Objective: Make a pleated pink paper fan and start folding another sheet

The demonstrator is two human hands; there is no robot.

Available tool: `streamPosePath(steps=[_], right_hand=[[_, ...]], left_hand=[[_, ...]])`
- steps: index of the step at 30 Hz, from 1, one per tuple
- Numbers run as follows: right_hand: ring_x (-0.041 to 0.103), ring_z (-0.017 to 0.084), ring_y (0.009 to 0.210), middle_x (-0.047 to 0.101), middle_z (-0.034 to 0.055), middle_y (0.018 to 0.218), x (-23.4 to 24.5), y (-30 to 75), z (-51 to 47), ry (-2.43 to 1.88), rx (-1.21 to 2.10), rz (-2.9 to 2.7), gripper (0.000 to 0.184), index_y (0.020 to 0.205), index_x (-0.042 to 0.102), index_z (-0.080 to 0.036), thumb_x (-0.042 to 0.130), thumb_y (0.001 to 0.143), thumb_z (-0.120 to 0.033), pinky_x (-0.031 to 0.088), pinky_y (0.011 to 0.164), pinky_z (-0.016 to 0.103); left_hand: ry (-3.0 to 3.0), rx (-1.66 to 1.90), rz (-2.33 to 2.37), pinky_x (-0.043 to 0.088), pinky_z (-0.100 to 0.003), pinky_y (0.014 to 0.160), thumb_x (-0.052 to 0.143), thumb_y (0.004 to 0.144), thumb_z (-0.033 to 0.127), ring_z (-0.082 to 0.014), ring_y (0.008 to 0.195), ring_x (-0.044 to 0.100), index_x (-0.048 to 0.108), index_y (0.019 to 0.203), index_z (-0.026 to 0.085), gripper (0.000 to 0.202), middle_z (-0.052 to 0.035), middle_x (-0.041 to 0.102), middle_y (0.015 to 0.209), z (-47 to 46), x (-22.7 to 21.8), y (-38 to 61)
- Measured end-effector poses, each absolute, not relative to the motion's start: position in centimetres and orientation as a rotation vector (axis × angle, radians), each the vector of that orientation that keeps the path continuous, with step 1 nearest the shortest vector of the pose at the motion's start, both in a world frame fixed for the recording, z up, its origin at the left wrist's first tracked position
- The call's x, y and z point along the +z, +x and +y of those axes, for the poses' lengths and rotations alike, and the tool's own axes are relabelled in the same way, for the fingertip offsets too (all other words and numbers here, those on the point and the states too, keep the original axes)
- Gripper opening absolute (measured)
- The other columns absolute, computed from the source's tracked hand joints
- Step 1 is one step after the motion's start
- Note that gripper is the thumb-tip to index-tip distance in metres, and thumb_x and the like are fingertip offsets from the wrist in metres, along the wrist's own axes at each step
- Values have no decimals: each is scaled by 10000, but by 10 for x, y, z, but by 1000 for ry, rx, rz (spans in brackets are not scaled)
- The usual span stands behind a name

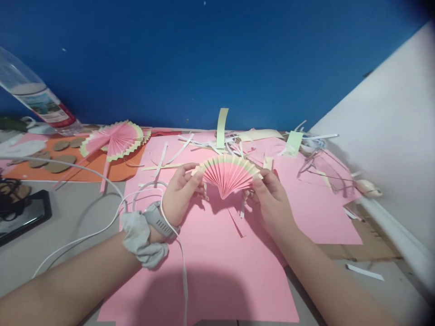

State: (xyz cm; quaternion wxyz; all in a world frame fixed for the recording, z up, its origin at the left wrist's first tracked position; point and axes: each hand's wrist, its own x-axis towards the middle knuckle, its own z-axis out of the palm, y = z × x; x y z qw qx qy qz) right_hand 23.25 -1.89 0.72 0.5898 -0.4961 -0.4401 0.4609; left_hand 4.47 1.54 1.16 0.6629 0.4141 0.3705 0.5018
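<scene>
Between my two hands a pleated paper fan (224, 174) is spread into a half circle, pink with a green and pale yellow outer band. My left hand (185, 190) pinches its left end, thumb on top. The right end is pinched by my right hand (270, 197). Below the fan lie large pink paper sheets (210, 271). Two finished-looking pink and green paper fans (113, 140) with paper sticks rest on orange paper (132, 170) at the left.
White paper strips (180, 149) and a pale green slip (294, 143) litter the back. Eyeglasses (322, 174) lie at the right. A plastic bottle (44, 99) and a black phone-like device (27, 215) are on the left. A white cable (88, 244) crosses my left wrist.
</scene>
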Motion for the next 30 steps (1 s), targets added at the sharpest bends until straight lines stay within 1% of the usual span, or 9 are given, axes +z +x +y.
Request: streamPosePath(steps=[3,8,13,16,19,21,24,26,30], right_hand=[[550,89,544,560,-54,699,5,232,-19,-1189,1109,-1064,226,875,557,-254,626,836,-466,467,457,195],[624,118,725,623,-29,811,11,231,-18,-1192,1072,-1200,181,837,612,-262,625,845,-442,554,672,254],[661,156,798,681,11,960,20,223,-17,-1366,1160,-1248,271,1054,642,-296,618,845,-466,557,762,320],[663,162,785,692,25,988,26,223,-13,-1460,1195,-1222,360,1122,641,-290,648,817,-481,557,766,324],[650,156,726,703,17,929,34,231,-5,-1527,1204,-1181,391,1100,652,-280,680,779,-502,555,721,299],[657,169,775,705,18,936,41,239,0,-1557,1257,-1174,395,1082,657,-279,701,758,-499,552,712,278],[648,158,778,700,20,910,51,249,7,-1596,1367,-1202,375,1035,660,-264,725,740,-485,534,659,230],[631,140,741,690,12,873,54,250,10,-1585,1362,-1212,349,968,655,-251,734,728,-490,517,627,209],[636,155,760,676,12,880,55,244,11,-1543,1297,-1191,353,932,629,-249,736,715,-506,529,651,235]], left_hand=[[907,1152,833,496,-173,518,713,775,383,-74,553,554,516,1047,204,380,66,577,662,17,10,46],[940,1153,729,500,-227,794,728,773,279,-108,859,629,561,1172,195,440,-7,657,959,17,11,48],[985,1086,842,450,-197,645,688,814,319,-80,601,553,396,1371,162,648,80,550,608,15,9,46],[994,1085,827,423,-171,592,658,842,332,-63,551,508,325,1416,133,693,104,482,559,14,6,45],[907,1030,711,499,-226,654,646,842,380,-99,613,608,229,1450,158,769,76,559,618,15,5,45],[813,1013,673,538,-279,680,665,812,423,-133,649,660,296,1397,184,732,35,629,722,16,7,44],[731,1032,680,555,-288,675,681,771,493,-146,668,687,454,1132,183,527,-8,669,843,19,10,44],[721,1050,699,561,-280,691,678,761,529,-145,711,695,444,976,190,465,-13,673,872,20,11,43],[737,1016,715,579,-289,700,666,775,535,-157,784,702,447,975,192,454,-44,685,933,20,14,41]])
